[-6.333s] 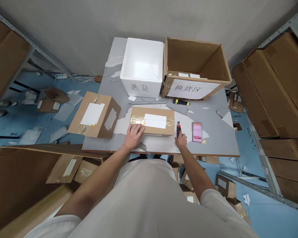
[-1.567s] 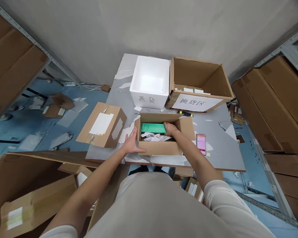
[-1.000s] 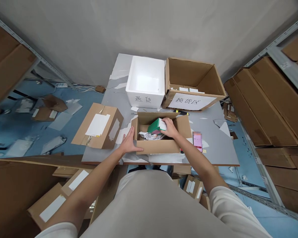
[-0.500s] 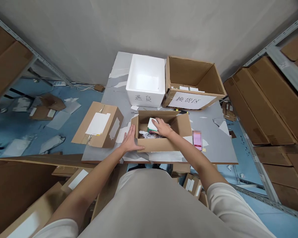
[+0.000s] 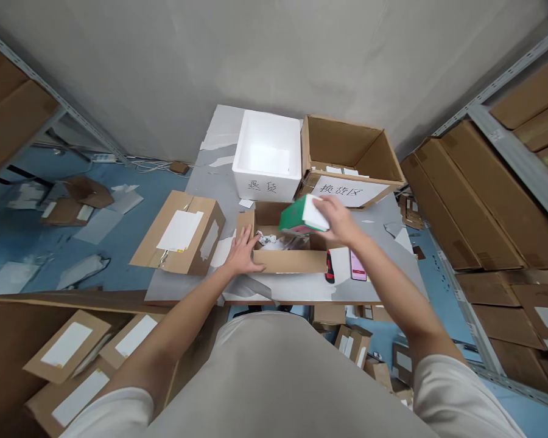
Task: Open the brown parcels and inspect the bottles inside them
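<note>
My right hand [image 5: 340,222] is closed on a small green and white box [image 5: 296,214], held tilted above the right part of an open cardboard box [image 5: 292,261]. Crumpled paper and clear plastic packing [image 5: 278,242] lie inside that cardboard box. Fingers spread, my left hand [image 5: 244,252] rests against the cardboard box's left side, its thumb by the near left corner. A red and black object [image 5: 330,267] lies just right of the cardboard box, close to a phone with a pink screen [image 5: 358,266].
At the table's back stand a white foam bin [image 5: 267,185] and a large open carton [image 5: 354,137], both with handwritten characters. A taped carton [image 5: 178,234] sits on the left. Loaded shelves [image 5: 479,182] rise on the right. More boxes [image 5: 68,347] are below left.
My right hand has lifted the green and white box up out of the cardboard box and to the right. My left hand stays at the cardboard box's left side. The red and black object now shows.
</note>
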{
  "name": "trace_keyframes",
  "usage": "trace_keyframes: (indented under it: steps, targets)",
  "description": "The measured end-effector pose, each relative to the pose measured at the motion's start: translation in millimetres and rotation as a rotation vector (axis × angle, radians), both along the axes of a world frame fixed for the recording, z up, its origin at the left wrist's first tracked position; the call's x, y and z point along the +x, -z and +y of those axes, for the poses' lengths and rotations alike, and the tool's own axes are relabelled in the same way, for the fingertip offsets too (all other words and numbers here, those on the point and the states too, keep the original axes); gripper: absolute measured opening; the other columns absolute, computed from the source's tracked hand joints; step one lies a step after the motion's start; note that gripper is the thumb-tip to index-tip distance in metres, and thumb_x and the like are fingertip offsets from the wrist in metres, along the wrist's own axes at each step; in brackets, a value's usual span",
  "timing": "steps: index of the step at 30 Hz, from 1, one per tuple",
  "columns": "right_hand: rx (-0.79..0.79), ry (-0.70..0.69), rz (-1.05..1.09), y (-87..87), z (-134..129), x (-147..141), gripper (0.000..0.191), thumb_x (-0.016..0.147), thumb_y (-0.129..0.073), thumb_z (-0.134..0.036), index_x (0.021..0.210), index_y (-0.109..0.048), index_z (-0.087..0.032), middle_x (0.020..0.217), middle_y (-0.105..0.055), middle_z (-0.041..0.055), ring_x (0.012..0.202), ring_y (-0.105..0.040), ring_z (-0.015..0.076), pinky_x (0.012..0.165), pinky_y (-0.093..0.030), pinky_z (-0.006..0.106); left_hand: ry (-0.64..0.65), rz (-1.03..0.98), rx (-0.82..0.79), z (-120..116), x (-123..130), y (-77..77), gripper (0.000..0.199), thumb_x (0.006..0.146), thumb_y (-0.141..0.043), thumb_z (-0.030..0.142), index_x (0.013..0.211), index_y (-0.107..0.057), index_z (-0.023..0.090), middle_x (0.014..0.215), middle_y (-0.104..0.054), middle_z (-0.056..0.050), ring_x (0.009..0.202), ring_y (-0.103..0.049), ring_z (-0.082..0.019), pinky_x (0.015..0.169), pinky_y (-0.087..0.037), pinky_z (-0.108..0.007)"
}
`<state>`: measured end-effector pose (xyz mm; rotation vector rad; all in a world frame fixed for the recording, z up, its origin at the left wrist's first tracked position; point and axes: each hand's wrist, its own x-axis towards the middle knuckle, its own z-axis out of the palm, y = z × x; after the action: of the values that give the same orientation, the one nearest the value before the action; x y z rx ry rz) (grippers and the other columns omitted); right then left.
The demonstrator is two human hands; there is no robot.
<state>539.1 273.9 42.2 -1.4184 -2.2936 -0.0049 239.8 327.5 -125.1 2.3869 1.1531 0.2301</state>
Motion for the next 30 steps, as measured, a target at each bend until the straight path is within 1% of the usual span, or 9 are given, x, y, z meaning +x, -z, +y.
trace_keyframes:
  steps: [4,7,9,11,16,19,22,25,30]
  targets:
    - [0.185,0.059,0.039,-62.9,-64,30,0.070,0.077,-0.064,-0.051,0.137,-0.037,-0.026,0.126,-0.048,0.0154,0.117,-0.050,0.0351,0.093,-0.045,0.054,-0.038,-0.006,0.005,28,16,-3.3,0.104,0.052,-0.076,0.051,0.142,-0.034,0.020,0.157,0.000,-0.015,0.141,-0.004,-0.045,0.108,-0.016,-0.065]
    - [0.163,0.073,0.023,-65.2,-108,33,0.072,0.076,-0.066,-0.048,0.138,-0.037,-0.026,0.126,-0.049,0.0164,0.115,-0.052,0.0342,0.091,-0.048,0.051,-0.039,0.004,-0.003,49,24,-4.8,0.105,0.053,-0.075,0.053,0.144,-0.032,0.020,0.157,0.001,-0.014,0.141,-0.003,-0.045,0.107,-0.017,-0.065]
    - [0.085,0.068,0.020,-38.6,-125,25,0.072,0.076,-0.066,-0.046,0.138,-0.036,-0.025,0.126,-0.049,0.0168,0.115,-0.052,0.0328,0.090,-0.050,0.048,-0.034,0.029,-0.002,61,27,-5.9,0.106,0.054,-0.074,0.054,0.144,-0.031,0.021,0.157,0.002,-0.014,0.142,-0.002,-0.044,0.108,-0.016,-0.065]
    - [-0.015,0.049,0.022,3.9,-131,12,0.068,0.079,-0.063,-0.043,0.138,-0.036,-0.023,0.125,-0.050,0.0172,0.116,-0.051,0.0321,0.091,-0.049,0.048,-0.024,0.057,0.008,68,27,-7.0,0.108,0.054,-0.073,0.055,0.146,-0.028,0.021,0.157,0.003,-0.014,0.142,-0.001,-0.044,0.107,-0.015,-0.066]
    - [-0.271,-0.012,0.021,117.1,-116,-18,0.060,0.079,-0.063,-0.031,0.133,-0.043,-0.017,0.124,-0.049,0.0212,0.118,-0.048,0.0334,0.094,-0.046,0.050,0.000,0.101,0.025,66,25,-10.5,0.113,0.058,-0.070,0.057,0.149,-0.015,0.020,0.157,0.003,-0.016,0.141,0.001,-0.045,0.104,-0.010,-0.071]
    - [-0.362,-0.021,0.006,158.0,-104,-25,0.062,0.077,-0.066,-0.026,0.133,-0.043,-0.016,0.126,-0.047,0.0213,0.119,-0.046,0.0333,0.094,-0.045,0.052,-0.001,0.114,0.033,59,25,-16.1,0.111,0.060,-0.068,0.057,0.150,-0.014,0.020,0.157,0.000,-0.016,0.141,0.002,-0.045,0.104,-0.006,-0.071]
    - [-0.410,-0.027,-0.013,174.1,-96,-26,0.065,0.076,-0.068,-0.026,0.134,-0.041,-0.016,0.129,-0.045,0.0212,0.121,-0.045,0.0329,0.094,-0.046,0.050,-0.014,0.108,0.040,52,24,-28.1,0.104,0.065,-0.065,0.056,0.149,-0.017,0.019,0.157,-0.004,-0.016,0.142,0.001,-0.043,0.105,-0.003,-0.071]
    - [-0.438,-0.022,0.010,173.9,-92,-25,0.069,0.076,-0.068,-0.033,0.136,-0.039,-0.016,0.131,-0.044,0.0206,0.122,-0.044,0.0328,0.093,-0.047,0.049,-0.056,0.037,0.065,34,18,-43.4,0.087,0.075,-0.055,0.055,0.147,-0.023,0.017,0.157,-0.012,-0.014,0.143,-0.003,-0.039,0.108,-0.003,-0.067]
    - [-0.454,-0.019,0.174,164.6,-94,-22,0.070,0.074,-0.069,-0.044,0.135,-0.043,-0.019,0.135,-0.042,0.0189,0.125,-0.043,0.0326,0.096,-0.045,0.049,-0.254,-0.235,0.120,-46,7,-41.3,0.051,0.090,-0.036,0.045,0.134,-0.045,0.020,0.137,-0.050,-0.009,0.133,-0.039,-0.025,0.111,-0.028,-0.046]
